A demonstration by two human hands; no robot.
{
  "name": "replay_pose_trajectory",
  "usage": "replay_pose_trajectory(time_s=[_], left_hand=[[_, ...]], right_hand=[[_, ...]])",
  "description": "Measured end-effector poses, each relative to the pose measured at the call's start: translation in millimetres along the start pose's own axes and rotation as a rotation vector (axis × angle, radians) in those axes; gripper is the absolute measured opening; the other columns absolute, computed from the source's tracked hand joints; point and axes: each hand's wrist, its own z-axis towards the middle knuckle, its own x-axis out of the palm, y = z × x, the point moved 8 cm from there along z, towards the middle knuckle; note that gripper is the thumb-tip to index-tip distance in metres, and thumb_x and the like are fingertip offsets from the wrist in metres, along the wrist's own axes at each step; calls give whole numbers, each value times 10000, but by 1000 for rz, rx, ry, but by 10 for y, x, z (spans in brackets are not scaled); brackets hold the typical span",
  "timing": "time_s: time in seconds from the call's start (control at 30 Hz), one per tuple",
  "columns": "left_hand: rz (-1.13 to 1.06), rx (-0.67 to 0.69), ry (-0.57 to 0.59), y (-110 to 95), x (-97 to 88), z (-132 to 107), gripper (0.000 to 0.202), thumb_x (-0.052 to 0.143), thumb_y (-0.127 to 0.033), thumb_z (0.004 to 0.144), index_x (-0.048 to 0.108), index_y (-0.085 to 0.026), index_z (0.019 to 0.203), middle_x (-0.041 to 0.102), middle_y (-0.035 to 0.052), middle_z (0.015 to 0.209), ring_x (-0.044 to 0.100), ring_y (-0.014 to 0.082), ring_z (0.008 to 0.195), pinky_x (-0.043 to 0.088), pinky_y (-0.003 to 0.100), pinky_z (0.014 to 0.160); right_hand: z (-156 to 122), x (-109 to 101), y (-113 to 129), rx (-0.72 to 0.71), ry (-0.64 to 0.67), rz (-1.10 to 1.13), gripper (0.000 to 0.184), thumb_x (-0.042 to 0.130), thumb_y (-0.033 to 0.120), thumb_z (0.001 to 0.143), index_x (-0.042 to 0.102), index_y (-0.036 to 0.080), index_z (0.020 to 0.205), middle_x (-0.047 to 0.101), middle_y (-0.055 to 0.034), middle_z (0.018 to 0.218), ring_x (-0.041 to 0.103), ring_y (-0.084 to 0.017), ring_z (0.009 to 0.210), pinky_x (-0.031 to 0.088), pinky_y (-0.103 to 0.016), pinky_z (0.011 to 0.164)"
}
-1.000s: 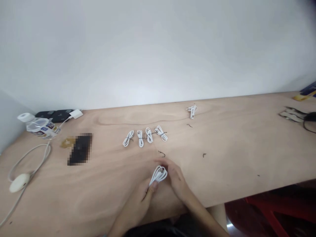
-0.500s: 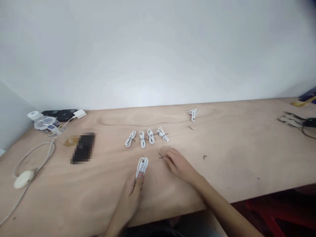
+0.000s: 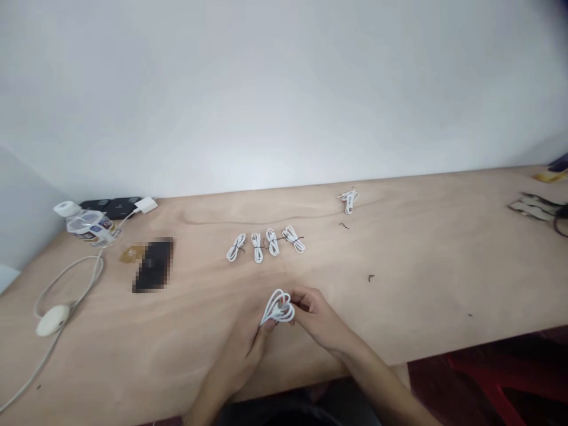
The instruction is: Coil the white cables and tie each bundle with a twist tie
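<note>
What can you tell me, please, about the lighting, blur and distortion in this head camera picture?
In the head view, the light is soft and even, with faint shadows under the left hand and right hand holding the coiled white cable; wide-angle distortion slants the wooden table top, a mosaic blur hides a dark object, and a dark smudge blurs the top right corner.

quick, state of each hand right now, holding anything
Left hand: closed, holding the coiled white cable.
Right hand: closed, gripping the same coil from the other side.
</note>
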Motion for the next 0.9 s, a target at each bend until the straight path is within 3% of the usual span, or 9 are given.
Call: replay_pose_trajectory(time_s=[0.17, 0.3, 0.37, 0.5, 0.6, 0.7, 0.8, 0.9], left_hand=[[26, 46, 57, -17, 51, -5, 428, 443, -419, 1101, 680, -252, 1414, 700, 90, 1420, 601, 290, 1340, 405, 409, 1196], [44, 12, 85, -59, 58, 1, 417, 424, -449, 1104, 766, -216, 1153, 778, 75, 1058, 682, 254, 993, 518, 346, 975], [39, -1, 71, -82, 50, 18, 440, 406, -456, 1109, 769, -208, 1080, 767, 65, 985, 667, 239, 912, 517, 326, 900], [8, 6, 14, -75, 43, 59, 456, 375, -443, 1122, 765, -208, 1110, 761, 68, 1052, 663, 237, 982, 485, 319, 929], [-17, -26, -57, 5, 33, 71, 481, 370, -461, 1119, 762, -186, 1080, 746, 69, 957, 651, 238, 905, 493, 324, 878], [-83, -46, -105, 49, 35, 63, 473, 379, -466, 1115, 760, -190, 1161, 763, 85, 1051, 660, 256, 954, 501, 354, 924], [-124, -67, -130, 68, 38, 34, 464, 391, -469, 1110, 754, -204, 1226, 766, 90, 1126, 657, 272, 1024, 486, 380, 995], [-136, -115, -192, 147, 14, -12, 474, 403, -493, 1099, 760, -194, 1190, 762, 90, 1063, 644, 277, 1010, 492, 377, 970]], right_hand=[[19, 6, -25, 17, 3, 84, 188, 848, 359, 838, 807, 190, 911, 723, -5, 796, 605, -155, 743, 482, -278, 741], [18, 68, -45, 43, 62, 54, 138, 852, 312, 821, 816, 188, 870, 712, 3, 747, 607, -163, 719, 465, -277, 701], [12, 82, -56, 41, 60, 47, 131, 845, 308, 827, 822, 183, 858, 691, 8, 716, 577, -153, 684, 439, -270, 665], [-13, 40, -146, 20, -28, 65, 172, 798, 344, 893, 833, 177, 871, 693, -11, 752, 544, -150, 701, 439, -273, 679], [-38, 35, -274, 37, -55, 138, 193, 792, 373, 916, 839, 196, 977, 728, -31, 861, 588, -173, 796, 486, -297, 775], [-50, 47, -353, 37, -59, 202, 213, 840, 360, 882, 836, 228, 1048, 759, -38, 949, 638, -197, 880, 515, -329, 874], [-46, 65, -369, 3, -64, 185, 208, 862, 345, 862, 842, 236, 1038, 778, -42, 946, 676, -218, 909, 530, -355, 910], [-44, 86, -403, -26, -101, 171, 194, 862, 360, 856, 846, 224, 993, 783, -49, 901, 697, -240, 887, 551, -371, 874]])
